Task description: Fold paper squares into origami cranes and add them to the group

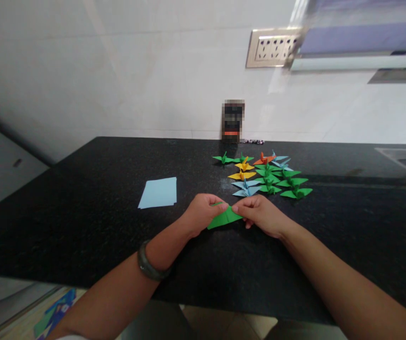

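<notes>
Between my hands is a folded piece of green paper (224, 219), held just above the black counter. My left hand (204, 212) pinches its upper left edge between thumb and fingers. At the upper right edge, my right hand (257, 213) pinches the same paper, with the two thumbs close together. Beyond the hands stand several folded paper cranes in rows: green ones (297, 192), yellow ones (242, 175), light blue ones (246, 191) and an orange one (263, 159). Left of my left hand lies a stack of light blue paper sheets (159, 192).
The black speckled counter (64, 212) runs back to a pale tiled wall. Against the wall leans a blurred-out dark phone-like object (233, 120), with a beaded strap (254, 141) beside it. A socket panel (272, 48) is set in the wall above.
</notes>
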`<state>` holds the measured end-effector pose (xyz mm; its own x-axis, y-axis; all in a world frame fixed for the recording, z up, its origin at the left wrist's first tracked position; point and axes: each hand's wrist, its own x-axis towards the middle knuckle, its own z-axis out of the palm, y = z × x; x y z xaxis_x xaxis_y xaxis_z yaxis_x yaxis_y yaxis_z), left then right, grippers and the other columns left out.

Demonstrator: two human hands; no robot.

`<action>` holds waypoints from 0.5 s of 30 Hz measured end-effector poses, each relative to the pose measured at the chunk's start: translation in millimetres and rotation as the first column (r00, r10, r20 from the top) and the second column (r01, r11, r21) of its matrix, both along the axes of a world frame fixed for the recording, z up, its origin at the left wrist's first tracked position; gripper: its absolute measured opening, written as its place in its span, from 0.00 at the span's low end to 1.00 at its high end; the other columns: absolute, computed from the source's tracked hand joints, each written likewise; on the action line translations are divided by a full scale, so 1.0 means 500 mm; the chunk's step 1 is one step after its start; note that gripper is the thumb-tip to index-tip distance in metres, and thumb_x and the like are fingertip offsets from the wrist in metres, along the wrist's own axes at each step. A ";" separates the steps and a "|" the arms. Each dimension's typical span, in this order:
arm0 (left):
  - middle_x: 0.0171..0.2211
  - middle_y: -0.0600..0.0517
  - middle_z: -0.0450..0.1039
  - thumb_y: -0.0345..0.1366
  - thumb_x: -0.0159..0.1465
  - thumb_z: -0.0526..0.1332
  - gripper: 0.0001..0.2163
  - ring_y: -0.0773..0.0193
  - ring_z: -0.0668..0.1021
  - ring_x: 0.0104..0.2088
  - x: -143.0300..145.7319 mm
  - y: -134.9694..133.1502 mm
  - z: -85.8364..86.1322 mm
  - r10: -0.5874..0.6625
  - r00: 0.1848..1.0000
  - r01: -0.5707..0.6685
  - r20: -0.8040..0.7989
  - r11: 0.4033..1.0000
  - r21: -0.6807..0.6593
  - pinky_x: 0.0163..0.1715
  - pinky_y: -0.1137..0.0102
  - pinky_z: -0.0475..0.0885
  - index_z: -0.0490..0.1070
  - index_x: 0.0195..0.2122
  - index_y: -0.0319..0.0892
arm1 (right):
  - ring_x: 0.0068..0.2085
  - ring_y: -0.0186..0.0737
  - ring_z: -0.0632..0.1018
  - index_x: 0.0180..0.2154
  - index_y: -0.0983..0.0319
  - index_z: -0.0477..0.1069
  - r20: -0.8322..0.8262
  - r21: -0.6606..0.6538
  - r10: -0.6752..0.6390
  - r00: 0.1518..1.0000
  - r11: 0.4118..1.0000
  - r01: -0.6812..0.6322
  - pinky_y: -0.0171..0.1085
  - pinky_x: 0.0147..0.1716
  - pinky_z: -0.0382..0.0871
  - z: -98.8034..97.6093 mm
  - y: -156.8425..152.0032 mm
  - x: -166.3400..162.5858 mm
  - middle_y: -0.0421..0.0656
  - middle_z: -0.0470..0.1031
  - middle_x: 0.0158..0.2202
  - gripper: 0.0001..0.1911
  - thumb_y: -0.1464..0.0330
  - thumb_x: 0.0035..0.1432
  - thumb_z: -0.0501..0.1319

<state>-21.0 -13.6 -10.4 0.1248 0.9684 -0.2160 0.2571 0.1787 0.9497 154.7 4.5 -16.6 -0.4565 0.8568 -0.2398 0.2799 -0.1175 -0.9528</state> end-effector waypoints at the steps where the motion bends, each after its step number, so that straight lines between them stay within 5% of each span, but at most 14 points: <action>1: 0.19 0.54 0.67 0.42 0.49 0.62 0.13 0.71 0.64 0.20 0.000 0.000 0.001 0.002 1.000 -0.002 -0.007 1.000 -0.002 0.20 0.74 0.57 0.73 0.27 0.35 | 0.18 0.25 0.63 0.27 0.66 0.75 0.002 -0.002 0.001 1.000 1.000 -0.001 0.26 0.15 0.61 0.000 0.000 0.000 0.35 0.63 0.17 0.13 0.61 0.48 0.61; 8: 0.18 0.54 0.67 0.41 0.49 0.62 0.12 0.70 0.64 0.20 0.001 -0.002 0.003 0.006 0.997 -0.004 -0.072 0.999 0.032 0.20 0.74 0.57 0.73 0.27 0.35 | 0.18 0.26 0.63 0.27 0.65 0.73 0.078 0.018 0.009 0.997 1.000 -0.011 0.28 0.17 0.61 0.010 -0.004 -0.005 0.36 0.62 0.18 0.14 0.60 0.49 0.59; 15: 0.19 0.53 0.69 0.40 0.49 0.61 0.11 0.70 0.66 0.21 0.006 -0.003 0.004 0.058 0.993 -0.046 -0.104 0.993 0.111 0.21 0.74 0.59 0.74 0.25 0.36 | 0.20 0.28 0.62 0.23 0.65 0.70 0.233 0.357 -0.011 0.972 0.931 -0.075 0.29 0.19 0.55 0.010 -0.008 -0.017 0.36 0.62 0.17 0.14 0.62 0.52 0.55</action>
<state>-18.2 -15.1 -8.2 0.0558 0.9913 -0.1190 0.3514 0.0920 0.9317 146.4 0.6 -11.8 -0.4555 0.8901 -0.0177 0.4914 0.2348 -0.8387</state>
